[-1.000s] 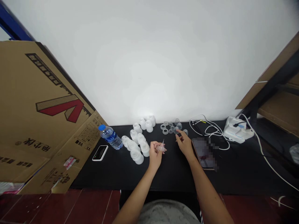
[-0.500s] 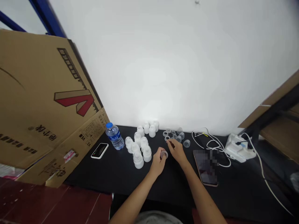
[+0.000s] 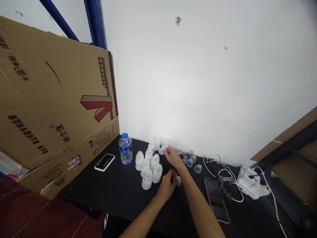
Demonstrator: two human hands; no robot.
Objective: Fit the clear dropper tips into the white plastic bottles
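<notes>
on the black table [image 3: 116, 195], the left hand [image 3: 166, 186] pinches a small clear plastic piece [image 3: 177, 180], and the right hand [image 3: 173, 157] rests its fingertips on one of ten white plastic bottles [image 3: 162, 150]. one water bottle [image 3: 125, 150] with a blue cap [image 3: 124, 136] stands just left of them.

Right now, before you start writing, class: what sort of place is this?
Probably a makeshift workroom for small assembly or sorting, not a kitchen: white plastic bottles and clear plastic parts stand grouped on a black table, beside a large flattened cardboard carton.
</notes>
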